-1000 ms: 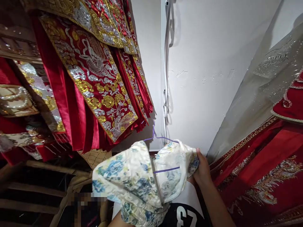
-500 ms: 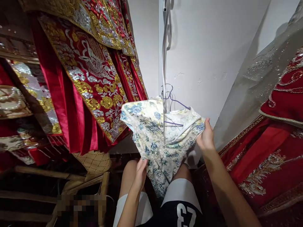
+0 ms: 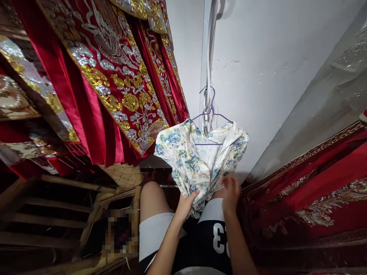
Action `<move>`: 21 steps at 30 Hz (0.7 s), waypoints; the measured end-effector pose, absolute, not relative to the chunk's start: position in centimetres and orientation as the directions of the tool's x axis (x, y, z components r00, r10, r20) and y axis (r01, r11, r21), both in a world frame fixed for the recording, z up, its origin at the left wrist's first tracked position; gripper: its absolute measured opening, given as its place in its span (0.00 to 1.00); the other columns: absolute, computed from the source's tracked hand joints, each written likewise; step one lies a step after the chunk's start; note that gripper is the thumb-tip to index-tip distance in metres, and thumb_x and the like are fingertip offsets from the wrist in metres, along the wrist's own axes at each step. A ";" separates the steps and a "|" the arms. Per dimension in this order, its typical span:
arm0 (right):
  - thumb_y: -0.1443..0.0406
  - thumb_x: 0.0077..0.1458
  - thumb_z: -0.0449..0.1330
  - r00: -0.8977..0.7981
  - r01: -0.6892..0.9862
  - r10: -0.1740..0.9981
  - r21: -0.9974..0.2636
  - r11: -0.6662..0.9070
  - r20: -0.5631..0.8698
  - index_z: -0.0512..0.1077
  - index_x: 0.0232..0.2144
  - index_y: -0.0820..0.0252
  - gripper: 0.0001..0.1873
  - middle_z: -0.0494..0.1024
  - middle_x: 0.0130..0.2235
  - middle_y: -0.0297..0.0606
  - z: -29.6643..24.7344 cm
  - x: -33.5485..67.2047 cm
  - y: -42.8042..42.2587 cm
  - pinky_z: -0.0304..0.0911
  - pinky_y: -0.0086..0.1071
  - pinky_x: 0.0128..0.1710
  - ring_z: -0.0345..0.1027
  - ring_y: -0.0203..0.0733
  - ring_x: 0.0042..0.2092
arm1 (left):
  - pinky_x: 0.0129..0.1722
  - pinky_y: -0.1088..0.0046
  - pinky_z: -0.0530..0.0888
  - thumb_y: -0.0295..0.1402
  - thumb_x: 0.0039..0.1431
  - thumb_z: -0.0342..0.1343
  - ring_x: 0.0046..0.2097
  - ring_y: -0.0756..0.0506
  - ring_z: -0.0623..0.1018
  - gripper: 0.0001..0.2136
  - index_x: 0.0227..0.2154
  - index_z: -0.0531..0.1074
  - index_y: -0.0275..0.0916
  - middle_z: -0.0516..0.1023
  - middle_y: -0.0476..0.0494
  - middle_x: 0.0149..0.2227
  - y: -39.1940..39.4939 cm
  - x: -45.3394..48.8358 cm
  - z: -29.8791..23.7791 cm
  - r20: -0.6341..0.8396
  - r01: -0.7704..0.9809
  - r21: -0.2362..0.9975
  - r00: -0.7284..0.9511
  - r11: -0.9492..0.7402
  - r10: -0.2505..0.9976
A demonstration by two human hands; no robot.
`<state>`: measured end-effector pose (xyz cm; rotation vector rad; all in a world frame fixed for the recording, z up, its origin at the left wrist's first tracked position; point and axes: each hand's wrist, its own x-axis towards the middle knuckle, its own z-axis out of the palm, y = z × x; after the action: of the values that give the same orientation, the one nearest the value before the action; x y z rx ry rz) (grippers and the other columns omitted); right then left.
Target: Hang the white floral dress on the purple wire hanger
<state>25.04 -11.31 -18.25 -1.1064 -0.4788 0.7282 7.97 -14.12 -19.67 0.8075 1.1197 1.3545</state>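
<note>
A short-sleeved floral top (image 3: 189,158), white with blue and yellow flowers, hangs on a thin purple hanger (image 3: 212,110). Its V-shaped front falls open, and the bar shows inside the neckline. At the lower left of the cloth, my left hand (image 3: 186,204) pinches it, thumb on the front and the other fingers behind. My right hand (image 3: 231,193) is beside the lower right edge, somewhat blurred, fingers apart and loosely bent. Whether it touches the cloth is hard to see. The top's lower end bunches between my thighs.
White straps (image 3: 208,57) hang down the wall (image 3: 258,46) to the hanger hook. Red garments with gold and silver embroidery (image 3: 129,88) hang on the left, another red beaded garment (image 3: 323,206) on the right. A bamboo chair (image 3: 57,204) stands at lower left.
My right hand has let go of the sleeve and come down and left. My left hand has shifted right along the cloth. The top now faces me more squarely, with the hanger more visible.
</note>
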 end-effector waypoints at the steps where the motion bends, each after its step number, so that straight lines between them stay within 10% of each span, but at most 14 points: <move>1: 0.43 0.47 0.66 0.466 -0.316 0.883 -0.942 0.115 -0.048 0.70 0.28 0.55 0.24 0.73 0.24 0.33 -18.9 23.8 -11.9 0.68 0.34 0.30 0.69 0.40 0.27 | 0.67 0.55 0.62 0.38 0.43 0.71 0.61 0.34 0.74 0.32 0.54 0.74 0.38 0.79 0.35 0.54 -14.1 8.0 -19.6 -0.133 -0.324 0.942 -0.110 0.090 0.985; 5: 0.37 0.51 0.62 -0.067 -0.183 0.994 -0.978 -0.095 -0.084 0.69 0.20 0.55 0.29 0.69 0.18 0.33 -18.6 21.4 -12.8 0.59 0.33 0.23 0.62 0.39 0.22 | 0.63 0.52 0.67 0.40 0.43 0.70 0.57 0.33 0.77 0.32 0.53 0.74 0.35 0.80 0.33 0.52 -14.1 7.7 -18.9 -0.129 -0.332 0.938 -0.078 0.096 0.989; 14: 0.45 0.47 0.67 -0.031 -0.254 0.988 -0.955 -0.151 -0.148 0.65 0.17 0.58 0.27 0.64 0.17 0.29 -15.8 23.4 -13.9 0.48 0.28 0.22 0.52 0.30 0.20 | 0.60 0.58 0.70 0.45 0.48 0.68 0.59 0.33 0.75 0.32 0.55 0.72 0.36 0.78 0.33 0.54 -14.3 7.5 -19.3 -0.058 -0.200 0.980 -0.186 0.020 0.981; 18: 0.47 0.46 0.67 -0.023 -0.324 0.980 -0.926 -0.195 -0.198 0.65 0.19 0.59 0.24 0.64 0.17 0.29 -16.3 23.2 -14.2 0.44 0.27 0.21 0.49 0.29 0.19 | 0.66 0.58 0.63 0.42 0.57 0.63 0.68 0.35 0.64 0.34 0.64 0.60 0.41 0.62 0.32 0.66 -14.6 7.6 -20.4 0.259 0.103 0.966 -0.458 -0.238 0.850; 21: 0.47 0.45 0.66 -0.053 -0.356 0.977 -0.910 -0.212 -0.207 0.66 0.19 0.59 0.24 0.65 0.16 0.29 -16.5 22.8 -14.3 0.43 0.27 0.20 0.50 0.28 0.19 | 0.68 0.57 0.58 0.37 0.59 0.61 0.69 0.35 0.60 0.24 0.59 0.68 0.44 0.62 0.35 0.65 -14.8 8.6 -20.9 0.433 0.287 0.894 -0.357 -0.344 0.827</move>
<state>22.79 -14.26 -16.53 -1.0706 -0.8306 1.5262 8.65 -14.76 -20.92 1.4558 1.4727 1.7469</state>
